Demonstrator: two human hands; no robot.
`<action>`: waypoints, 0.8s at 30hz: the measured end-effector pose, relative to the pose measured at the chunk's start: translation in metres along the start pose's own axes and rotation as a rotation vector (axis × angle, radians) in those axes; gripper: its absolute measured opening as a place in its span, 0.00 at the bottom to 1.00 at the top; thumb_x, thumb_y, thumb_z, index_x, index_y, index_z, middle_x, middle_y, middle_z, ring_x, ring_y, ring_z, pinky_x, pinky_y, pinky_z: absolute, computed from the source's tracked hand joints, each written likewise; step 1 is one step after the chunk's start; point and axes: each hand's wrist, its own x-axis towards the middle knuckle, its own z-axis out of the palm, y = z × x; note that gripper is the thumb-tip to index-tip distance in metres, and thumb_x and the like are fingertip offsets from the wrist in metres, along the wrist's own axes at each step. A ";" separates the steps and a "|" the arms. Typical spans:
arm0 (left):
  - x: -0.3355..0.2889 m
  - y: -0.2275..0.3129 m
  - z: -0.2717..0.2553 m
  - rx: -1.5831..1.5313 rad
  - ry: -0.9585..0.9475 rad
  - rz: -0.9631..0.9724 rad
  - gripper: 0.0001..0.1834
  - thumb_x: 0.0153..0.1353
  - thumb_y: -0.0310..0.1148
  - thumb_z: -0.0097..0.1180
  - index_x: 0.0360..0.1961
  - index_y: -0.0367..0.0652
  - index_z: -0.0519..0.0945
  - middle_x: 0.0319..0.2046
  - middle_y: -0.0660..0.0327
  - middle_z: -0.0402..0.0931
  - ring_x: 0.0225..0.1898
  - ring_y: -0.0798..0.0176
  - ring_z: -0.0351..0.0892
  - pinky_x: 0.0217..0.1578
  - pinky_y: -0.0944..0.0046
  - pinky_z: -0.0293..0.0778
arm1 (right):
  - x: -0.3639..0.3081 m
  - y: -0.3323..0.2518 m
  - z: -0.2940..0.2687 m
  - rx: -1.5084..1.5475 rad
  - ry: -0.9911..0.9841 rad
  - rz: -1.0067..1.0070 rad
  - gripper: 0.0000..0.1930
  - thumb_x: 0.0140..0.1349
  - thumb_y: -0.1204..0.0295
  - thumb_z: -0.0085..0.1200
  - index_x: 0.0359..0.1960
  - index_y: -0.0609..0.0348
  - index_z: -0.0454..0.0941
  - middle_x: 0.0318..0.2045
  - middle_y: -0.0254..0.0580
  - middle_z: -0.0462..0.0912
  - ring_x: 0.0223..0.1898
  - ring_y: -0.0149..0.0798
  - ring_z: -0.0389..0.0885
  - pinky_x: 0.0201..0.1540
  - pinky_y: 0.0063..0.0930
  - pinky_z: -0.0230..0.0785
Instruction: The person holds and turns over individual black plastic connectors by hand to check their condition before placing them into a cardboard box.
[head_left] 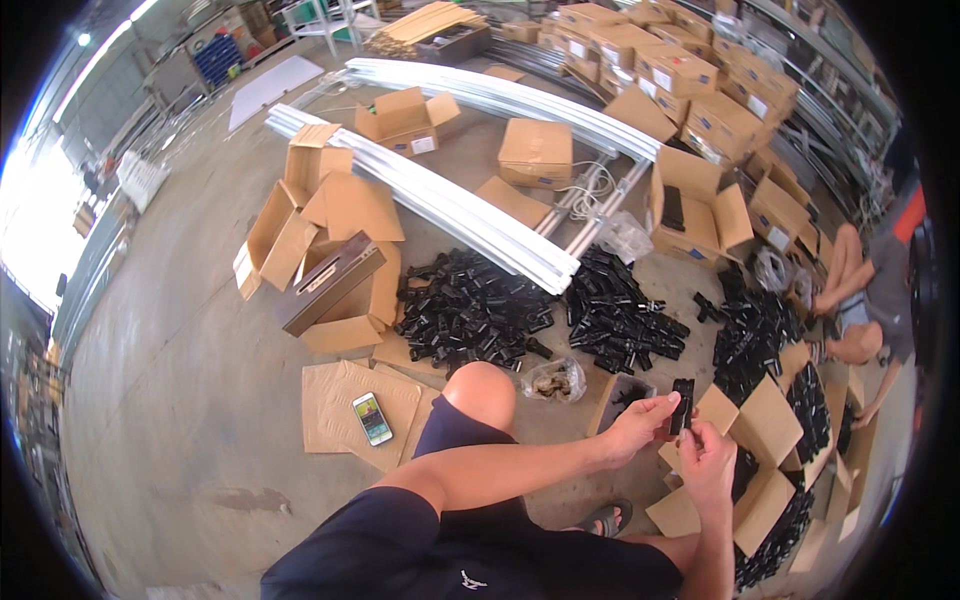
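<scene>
A small black part, oblong and probably plastic, is upright in front of me. My left hand is closed on it, thumb and fingers pinching its side. At its lower end, my right hand pinches it with closed fingers; the exact contact is partly hidden. Just below and behind my left hand stands a small open box with dark pieces inside. An open carton with spread flaps sits beside my right hand. Similar black parts lie in a heap beyond my hands.
Another heap of black parts lies left of white metal bars. A phone rests on flattened cardboard. A clear bag is near my knee. A co-worker crouches at right. Cartons are stacked behind.
</scene>
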 end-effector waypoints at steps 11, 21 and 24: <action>-0.028 0.002 -0.043 -0.130 0.009 0.069 0.22 0.81 0.46 0.41 0.57 0.42 0.80 0.46 0.68 0.83 0.37 0.76 0.77 0.30 0.74 0.69 | -0.004 0.004 0.106 1.037 0.127 0.263 0.13 0.69 0.66 0.62 0.45 0.61 0.75 0.37 0.37 0.82 0.34 0.30 0.81 0.34 0.25 0.79; -0.021 -0.020 -0.066 -0.190 0.145 0.094 0.22 0.81 0.51 0.39 0.52 0.48 0.79 0.33 0.69 0.76 0.30 0.73 0.72 0.28 0.69 0.70 | 0.015 0.003 0.116 0.689 0.183 0.121 0.18 0.69 0.75 0.59 0.57 0.59 0.68 0.42 0.37 0.79 0.34 0.28 0.77 0.34 0.20 0.72; -0.024 -0.004 -0.048 -0.256 0.215 0.081 0.20 0.81 0.49 0.38 0.55 0.48 0.76 0.36 0.68 0.78 0.31 0.72 0.74 0.30 0.70 0.73 | 0.017 0.016 0.103 0.729 0.195 0.127 0.27 0.70 0.76 0.57 0.68 0.61 0.63 0.47 0.38 0.80 0.40 0.28 0.79 0.37 0.18 0.71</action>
